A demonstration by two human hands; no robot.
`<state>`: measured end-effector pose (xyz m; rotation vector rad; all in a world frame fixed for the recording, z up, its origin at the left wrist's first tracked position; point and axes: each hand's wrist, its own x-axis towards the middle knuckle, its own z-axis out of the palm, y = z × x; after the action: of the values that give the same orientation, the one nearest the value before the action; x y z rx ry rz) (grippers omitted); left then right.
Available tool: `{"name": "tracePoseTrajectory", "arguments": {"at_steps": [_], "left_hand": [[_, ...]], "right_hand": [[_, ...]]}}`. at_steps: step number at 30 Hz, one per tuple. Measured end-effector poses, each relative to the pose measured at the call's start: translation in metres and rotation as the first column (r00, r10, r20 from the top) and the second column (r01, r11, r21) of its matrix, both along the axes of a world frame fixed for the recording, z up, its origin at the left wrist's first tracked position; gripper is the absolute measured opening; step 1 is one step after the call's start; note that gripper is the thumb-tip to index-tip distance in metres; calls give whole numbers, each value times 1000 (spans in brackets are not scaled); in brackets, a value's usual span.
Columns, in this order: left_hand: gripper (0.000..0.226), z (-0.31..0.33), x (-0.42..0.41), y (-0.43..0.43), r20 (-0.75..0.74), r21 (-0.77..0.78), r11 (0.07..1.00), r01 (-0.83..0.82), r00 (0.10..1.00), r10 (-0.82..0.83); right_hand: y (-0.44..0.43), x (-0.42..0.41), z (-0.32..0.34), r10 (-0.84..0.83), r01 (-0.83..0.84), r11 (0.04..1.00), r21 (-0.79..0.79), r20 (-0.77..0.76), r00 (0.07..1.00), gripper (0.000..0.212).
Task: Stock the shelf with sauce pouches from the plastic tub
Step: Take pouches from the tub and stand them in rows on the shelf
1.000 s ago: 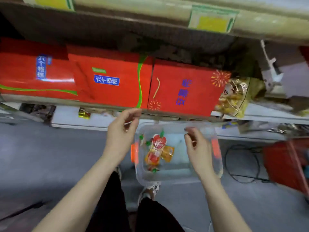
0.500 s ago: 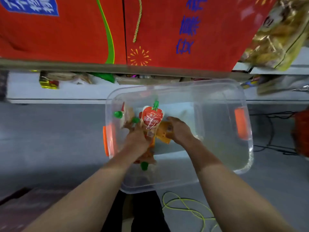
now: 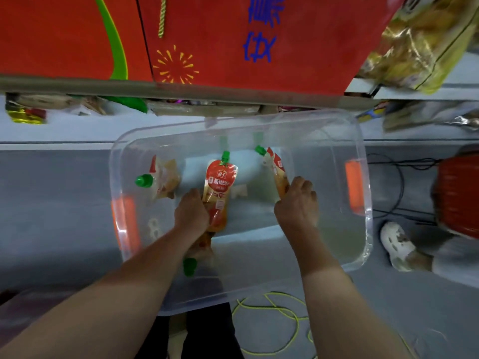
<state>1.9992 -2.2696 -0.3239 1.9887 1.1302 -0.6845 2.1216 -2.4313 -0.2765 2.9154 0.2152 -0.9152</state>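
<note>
A clear plastic tub (image 3: 361,141) with orange handles sits on the grey floor below the shelf. Both hands are inside it. My left hand (image 3: 191,212) grips a red sauce pouch (image 3: 219,182) with a green cap, held upright. My right hand (image 3: 297,204) holds a second sauce pouch (image 3: 276,168) by its lower end, its green cap pointing up and left. A third pouch (image 3: 163,178) lies at the tub's left side, and another pouch (image 3: 199,251) with a green cap lies under my left forearm.
Red gift boxes (image 3: 233,40) fill the shelf above the tub, with a golden snack bag (image 3: 420,42) at the right. A lower shelf edge (image 3: 181,89) runs across. A yellow-green cord (image 3: 272,314) lies on the floor, a red basket (image 3: 458,195) and another person's white shoe (image 3: 396,244) at right.
Both hands went from above the tub's rim down into it. The right hand has drawn one pouch to the right, away from the pile, and the left now holds a pouch upright.
</note>
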Motion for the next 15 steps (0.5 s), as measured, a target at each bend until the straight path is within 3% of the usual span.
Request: {"name": "tracePoseTrajectory", "arguments": {"at_steps": [2,4,7,10,15], "left_hand": [[29,2,3,0,-9,3,1000,-4,1000,4],[30,2,7,1,13,-14,1000,0,1000,0],[34,0,11,4,79,-22,1000,14,997,-12],[42,-4,16,8,116,-27,999,17,993,-14],[43,-5,20,7,115,-56,996,76,991,-69]], "right_hand": [[2,-3,-9,71,-62,997,54,-181,981,56],[6,-4,-21,-12,56,989,137,-302,953,53],[11,2,-38,-177,231,953,197,-257,950,60],[19,5,-48,-246,299,938,176,-271,931,75],[28,7,-57,-303,387,902,193,-356,884,62]]}}
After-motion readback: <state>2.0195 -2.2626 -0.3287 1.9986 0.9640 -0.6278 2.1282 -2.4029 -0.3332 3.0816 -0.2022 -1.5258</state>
